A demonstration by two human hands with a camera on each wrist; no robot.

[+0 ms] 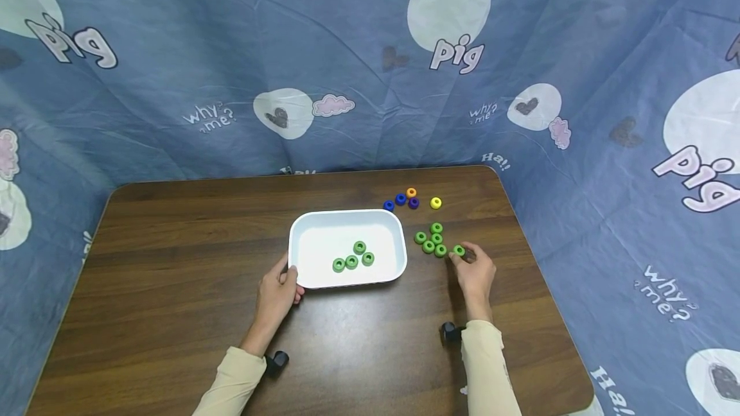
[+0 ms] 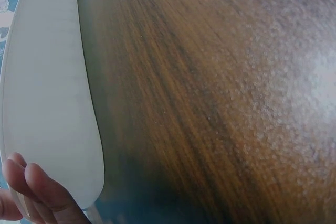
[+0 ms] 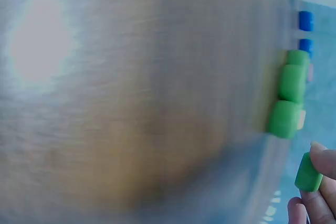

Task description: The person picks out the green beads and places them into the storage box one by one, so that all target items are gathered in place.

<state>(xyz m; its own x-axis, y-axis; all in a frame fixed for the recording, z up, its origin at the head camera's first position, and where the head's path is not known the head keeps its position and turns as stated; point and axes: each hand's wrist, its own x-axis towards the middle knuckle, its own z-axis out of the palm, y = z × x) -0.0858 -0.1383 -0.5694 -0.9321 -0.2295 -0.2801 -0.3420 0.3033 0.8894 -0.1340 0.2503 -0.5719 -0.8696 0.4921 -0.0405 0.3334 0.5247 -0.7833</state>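
My left hand (image 1: 276, 294) grips the near left corner of a white tray (image 1: 306, 230), thumb at the rim and fingers under its outer wall. Several green rings (image 1: 360, 247) lie inside the tray, toward its right half. To the right of the tray, my right hand (image 1: 475, 273) pinches one green ring (image 1: 458, 250) between thumb and fingers. In the right wrist view, that pinched green ring (image 3: 308, 172) appears tilted, off the table surface. Just left of the right hand sits a cluster of loose green rings (image 1: 428, 246) on the table.
Behind the tray's far right corner lie blue rings (image 1: 401, 199), an orange ring (image 1: 411, 192), a dark purple ring (image 1: 414, 203) and a yellow ring (image 1: 436, 203). The brown wooden table (image 1: 173, 262) meets a blue printed curtain (image 1: 347, 31) at the back and right.
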